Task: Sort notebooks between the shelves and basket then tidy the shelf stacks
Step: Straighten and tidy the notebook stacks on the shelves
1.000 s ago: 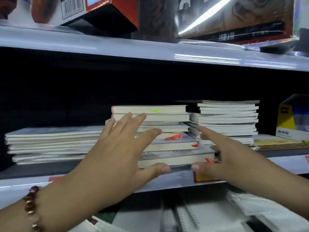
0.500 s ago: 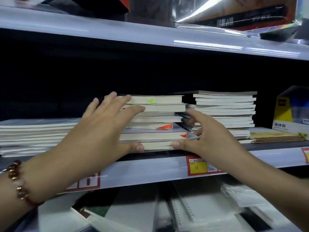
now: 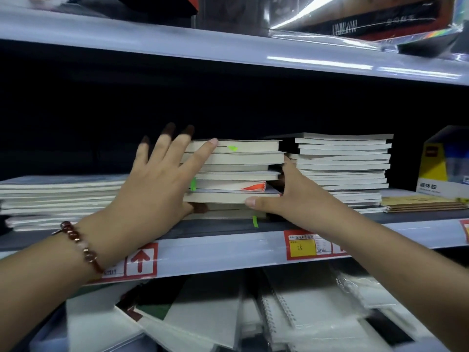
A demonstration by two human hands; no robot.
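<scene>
A middle stack of notebooks (image 3: 236, 171) with green and orange tags stands on the grey shelf (image 3: 223, 246). My left hand (image 3: 157, 184) presses flat against the stack's left side, fingers spread and straight, index finger on the top book. My right hand (image 3: 291, 199) is against the stack's right side; its thumb lies along the front of a lower book, while its fingers reach back between this stack and the right stack (image 3: 342, 168) and are hidden. A low, wide stack (image 3: 58, 196) lies to the left.
A yellow and blue box (image 3: 444, 168) stands at the far right behind thin brown booklets (image 3: 421, 203). The shelf above (image 3: 228, 49) holds wrapped boxes. Spiral notebooks in plastic (image 3: 279, 313) lie on the lower level. Price labels (image 3: 304, 246) line the shelf edge.
Both hands moved forward from the shelf's front edge onto the two sides of the middle stack, and the stack now sits further back on the shelf. The view dropped slightly.
</scene>
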